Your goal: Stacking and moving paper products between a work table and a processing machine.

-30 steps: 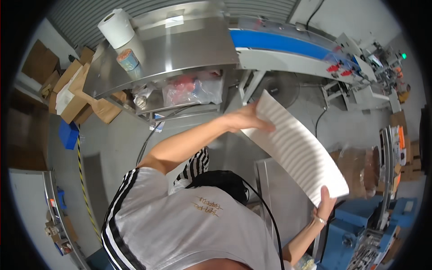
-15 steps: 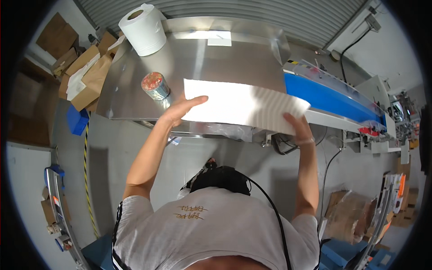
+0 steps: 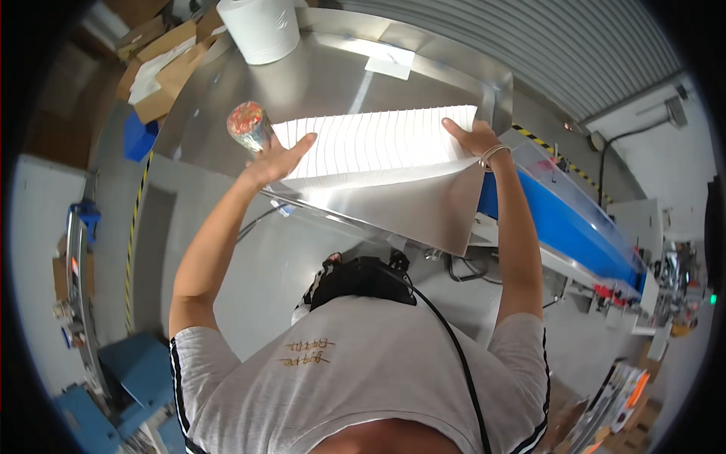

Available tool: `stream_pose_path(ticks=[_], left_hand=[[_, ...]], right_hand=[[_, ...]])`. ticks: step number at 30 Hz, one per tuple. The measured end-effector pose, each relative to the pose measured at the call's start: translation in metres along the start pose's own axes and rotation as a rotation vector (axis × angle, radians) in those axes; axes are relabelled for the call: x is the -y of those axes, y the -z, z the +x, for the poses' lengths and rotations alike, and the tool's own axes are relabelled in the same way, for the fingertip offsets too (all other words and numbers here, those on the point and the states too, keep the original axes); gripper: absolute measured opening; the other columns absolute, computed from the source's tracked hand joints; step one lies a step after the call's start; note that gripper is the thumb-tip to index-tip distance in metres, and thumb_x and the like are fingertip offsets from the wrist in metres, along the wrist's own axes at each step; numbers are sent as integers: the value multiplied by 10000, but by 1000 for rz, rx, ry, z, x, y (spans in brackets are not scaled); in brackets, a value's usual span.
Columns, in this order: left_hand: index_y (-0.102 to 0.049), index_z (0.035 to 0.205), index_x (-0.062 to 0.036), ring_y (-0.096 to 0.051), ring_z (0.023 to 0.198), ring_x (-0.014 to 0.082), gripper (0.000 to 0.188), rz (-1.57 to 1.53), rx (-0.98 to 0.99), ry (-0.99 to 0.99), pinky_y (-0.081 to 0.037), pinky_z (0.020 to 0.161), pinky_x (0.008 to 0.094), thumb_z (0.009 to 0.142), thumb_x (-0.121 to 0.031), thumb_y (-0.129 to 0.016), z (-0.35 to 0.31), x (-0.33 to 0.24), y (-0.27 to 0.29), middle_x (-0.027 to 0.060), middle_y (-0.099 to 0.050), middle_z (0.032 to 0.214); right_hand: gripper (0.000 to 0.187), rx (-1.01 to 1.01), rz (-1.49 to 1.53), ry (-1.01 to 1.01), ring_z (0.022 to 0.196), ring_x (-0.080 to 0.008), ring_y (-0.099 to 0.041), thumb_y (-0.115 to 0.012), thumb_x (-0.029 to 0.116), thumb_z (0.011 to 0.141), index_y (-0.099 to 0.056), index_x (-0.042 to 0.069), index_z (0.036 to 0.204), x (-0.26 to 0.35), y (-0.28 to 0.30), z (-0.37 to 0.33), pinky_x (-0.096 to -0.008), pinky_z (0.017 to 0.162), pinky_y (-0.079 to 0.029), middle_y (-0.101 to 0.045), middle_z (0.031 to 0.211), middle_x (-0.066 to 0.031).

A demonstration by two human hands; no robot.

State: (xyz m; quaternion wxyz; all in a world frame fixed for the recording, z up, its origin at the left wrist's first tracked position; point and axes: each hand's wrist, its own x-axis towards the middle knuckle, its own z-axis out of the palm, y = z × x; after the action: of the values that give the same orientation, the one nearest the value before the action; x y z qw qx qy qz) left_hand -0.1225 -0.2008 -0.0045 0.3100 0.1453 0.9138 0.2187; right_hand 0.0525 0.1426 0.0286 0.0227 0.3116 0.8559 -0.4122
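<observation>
A long white sheet (image 3: 370, 144) with evenly spaced ribs spans my two hands above the metal table. My left hand (image 3: 278, 161) holds its left end, thumb on top. At the other end my right hand (image 3: 475, 139) grips it the same way, a bracelet on the wrist. The fingers beneath the sheet are hidden on both sides. Close by my left hand, a cylinder (image 3: 248, 121) with a red-speckled top and shiny, patterned sides stands on the table.
The metal table (image 3: 325, 83) has a raised back edge and carries a large white paper roll (image 3: 261, 30) and a small white card (image 3: 390, 62). On the right runs a blue conveyor belt (image 3: 563, 227). Opened cardboard boxes (image 3: 178, 64) and a blue bin (image 3: 139, 138) stand left.
My view has turned. The sheet has tilted, so its ribbed face shows more clearly, and its left end is now nearer the cylinder. Both hands still hold it.
</observation>
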Motion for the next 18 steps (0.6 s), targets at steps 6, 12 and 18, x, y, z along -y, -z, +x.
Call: stream_pose_path(ticks=[6,12,18], left_hand=[[-461,1313,32,-453,1233,341,881,-194,51,-58,-324,1045,367,839,-709,-403,-40,-6,-21,248,-484,1315],[-533,1230,26,-612,834,182,774,-977,289,93,-534,746,288,763,-577,-665,-137,-43,-108,159,-622,937],[-526,1210,57,-592,936,163,423,-1823,265,82,-518,874,306,897,-217,-604,-196,-114,-187,93,-586,1160]], right_hand=[[753,-32,-308,73,1067,-329,-600,-610,670,718,-641,31,1114,22,7,27,-361,917,-455,-645,1105,-180],[1011,54,-524,382,1092,-349,-577,-536,748,704,-420,-58,1304,38,-12,102,-378,915,-462,-589,1156,-258],[980,258,-689,742,1075,-373,-576,-506,748,734,-412,-24,1331,122,-78,95,-405,921,-444,-606,1128,-247]])
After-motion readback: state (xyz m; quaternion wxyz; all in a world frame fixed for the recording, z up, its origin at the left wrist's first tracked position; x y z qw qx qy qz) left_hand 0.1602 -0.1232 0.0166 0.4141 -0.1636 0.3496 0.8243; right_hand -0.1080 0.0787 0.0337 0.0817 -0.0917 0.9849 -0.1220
